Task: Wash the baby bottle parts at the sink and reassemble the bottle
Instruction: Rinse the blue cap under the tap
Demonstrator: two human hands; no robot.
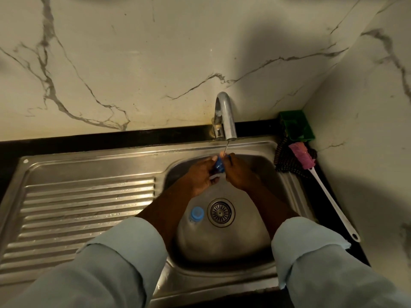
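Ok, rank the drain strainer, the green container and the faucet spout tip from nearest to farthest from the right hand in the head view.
1. Faucet spout tip, just above the right hand.
2. Drain strainer, below it in the basin.
3. Green container, in the back right corner.

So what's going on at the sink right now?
A person is rinsing a small blue part under a thin stream from the tap. The left hand and right hand hold it together over the sink. The bottle, with a blue top, lies in the basin beside the drain, not yet reassembled. A pink brush rests unused on the counter at the right.
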